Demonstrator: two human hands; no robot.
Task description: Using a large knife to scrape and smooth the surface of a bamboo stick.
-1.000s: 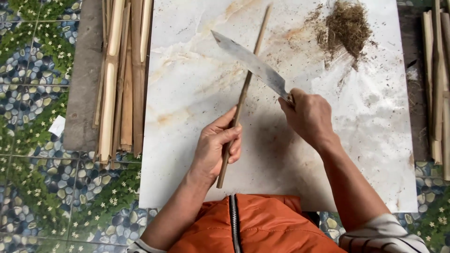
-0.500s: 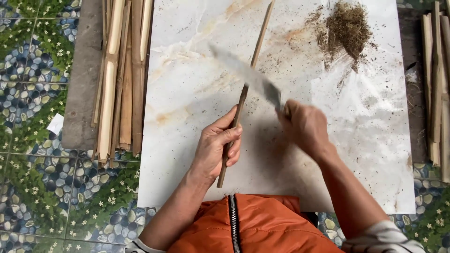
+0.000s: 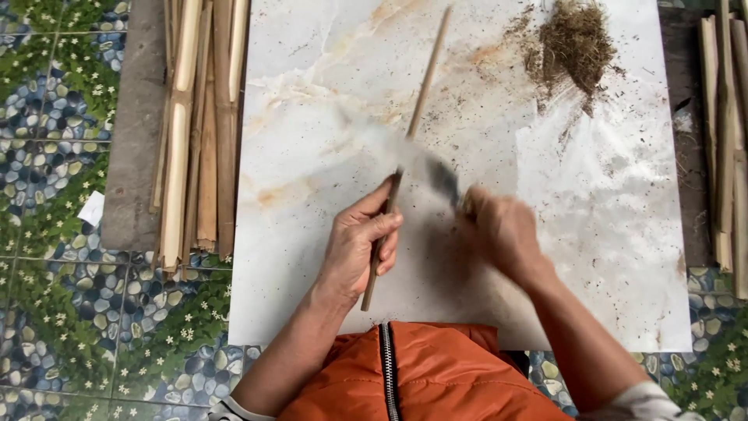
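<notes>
Holding: the left hand (image 3: 360, 248) has its fingers clenched round a thin bamboo stick (image 3: 407, 140), which lies slanted on the marble slab (image 3: 312, 156).
Knife: the blurred knife (image 3: 425, 168) crosses the stick just above the left hand; the right hand (image 3: 502, 234) is fisted on its handle.
Shavings: a brown pile of shavings (image 3: 575, 43) sits at the slab's far right corner.
Left side: bamboo strips (image 3: 199, 132) are bundled on the tiled floor (image 3: 54, 312).
Right side: more strips (image 3: 725, 132).

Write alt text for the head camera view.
Seen from above, a left hand holds a thin bamboo stick on a marbled slab while the right hand swings a motion-blurred knife across it. Shavings lie top right; bamboo strips flank the slab.
</notes>
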